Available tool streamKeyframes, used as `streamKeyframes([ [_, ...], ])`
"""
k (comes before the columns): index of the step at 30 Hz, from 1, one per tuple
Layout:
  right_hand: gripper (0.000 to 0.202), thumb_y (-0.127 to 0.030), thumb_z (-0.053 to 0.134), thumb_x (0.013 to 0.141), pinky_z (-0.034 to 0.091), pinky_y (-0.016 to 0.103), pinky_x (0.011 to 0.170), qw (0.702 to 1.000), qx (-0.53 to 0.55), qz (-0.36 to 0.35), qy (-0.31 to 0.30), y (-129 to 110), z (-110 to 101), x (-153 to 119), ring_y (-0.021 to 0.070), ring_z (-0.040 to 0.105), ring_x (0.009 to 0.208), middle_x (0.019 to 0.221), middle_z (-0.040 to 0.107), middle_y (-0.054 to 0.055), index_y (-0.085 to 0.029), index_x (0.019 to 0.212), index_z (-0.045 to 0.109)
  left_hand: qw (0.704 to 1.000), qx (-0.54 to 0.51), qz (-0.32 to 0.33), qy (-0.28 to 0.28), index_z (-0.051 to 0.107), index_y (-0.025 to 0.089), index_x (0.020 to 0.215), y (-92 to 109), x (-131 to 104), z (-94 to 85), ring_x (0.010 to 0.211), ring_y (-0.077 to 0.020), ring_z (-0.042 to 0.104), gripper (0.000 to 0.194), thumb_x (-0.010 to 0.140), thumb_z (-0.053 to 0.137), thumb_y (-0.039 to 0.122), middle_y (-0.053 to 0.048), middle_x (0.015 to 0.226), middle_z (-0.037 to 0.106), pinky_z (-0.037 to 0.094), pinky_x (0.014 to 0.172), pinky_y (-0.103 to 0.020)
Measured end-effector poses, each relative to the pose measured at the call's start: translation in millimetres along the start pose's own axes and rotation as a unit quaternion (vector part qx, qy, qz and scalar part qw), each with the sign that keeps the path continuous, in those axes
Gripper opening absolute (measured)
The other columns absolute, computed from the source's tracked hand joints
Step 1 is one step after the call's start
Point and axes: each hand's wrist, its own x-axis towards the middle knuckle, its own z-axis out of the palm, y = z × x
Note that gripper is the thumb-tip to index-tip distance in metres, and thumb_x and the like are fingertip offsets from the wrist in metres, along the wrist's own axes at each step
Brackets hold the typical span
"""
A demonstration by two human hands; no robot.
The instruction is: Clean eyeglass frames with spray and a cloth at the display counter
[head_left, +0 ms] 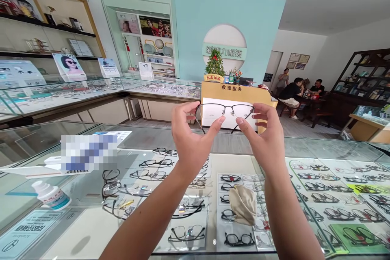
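A pair of eyeglasses (229, 107) with a dark half-rim frame is held up in front of me, above the glass counter. My left hand (195, 134) is closed on its left side, thumb below the lens and fingers by the hinge. On the other side my right hand (263, 130) grips it the same way. The temples point down and back toward me. Below my hands, a crumpled beige cloth (243, 205) lies on the counter over rows of glasses. More eyeglasses (187, 233) lie beside my left forearm.
A white bottle (51, 196) stands at the left near a printed card (27, 229). Glass display cases (350, 203) filled with frames stretch to the right. Beyond is a wooden cashier desk (210, 89); several people (292, 93) are at the back right.
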Motion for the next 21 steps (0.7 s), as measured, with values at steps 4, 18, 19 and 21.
streamKeyframes([
  [4,0.059,-0.067,0.082,0.091,0.061,0.049,0.094,1.000,0.011,0.010,-0.001,-1.0,-0.8,0.1,0.0285,0.073,0.114,0.132,0.075,0.012,-0.028,0.130,0.063,1.000,-0.007,0.000,0.001,0.065,0.026,0.126,0.8,0.7,-0.5,0.112,-0.0241,0.068,0.054,0.084,0.095,0.041,-0.007,0.125,0.068,0.060,0.095,-0.042],
  [18,0.051,-0.064,0.080,0.093,0.060,0.049,0.094,1.000,0.000,-0.001,0.000,-4.0,-3.1,-0.5,0.0283,0.073,0.113,0.131,0.076,0.011,-0.028,0.124,0.064,1.000,-0.014,-0.002,0.007,0.065,0.025,0.128,-2.8,0.8,-0.8,0.114,-0.0238,0.068,0.058,0.083,0.095,0.047,-0.007,0.127,0.067,0.060,0.094,-0.041],
  [19,0.051,-0.064,0.080,0.093,0.060,0.049,0.094,1.000,0.000,0.000,-0.002,-3.8,-3.1,-0.5,0.0282,0.073,0.112,0.130,0.076,0.011,-0.028,0.124,0.064,1.000,-0.011,-0.001,0.008,0.065,0.025,0.128,-2.6,0.8,-0.9,0.114,-0.0239,0.068,0.058,0.083,0.095,0.047,-0.007,0.127,0.067,0.060,0.093,-0.041],
  [21,0.051,-0.064,0.081,0.093,0.060,0.049,0.094,1.000,0.003,0.005,-0.005,-3.7,-2.8,-0.4,0.0278,0.074,0.111,0.129,0.076,0.010,-0.027,0.124,0.064,1.000,-0.009,0.003,0.012,0.066,0.025,0.127,-1.7,1.0,-1.3,0.113,-0.0239,0.068,0.057,0.083,0.096,0.046,-0.007,0.126,0.068,0.059,0.094,-0.041],
])
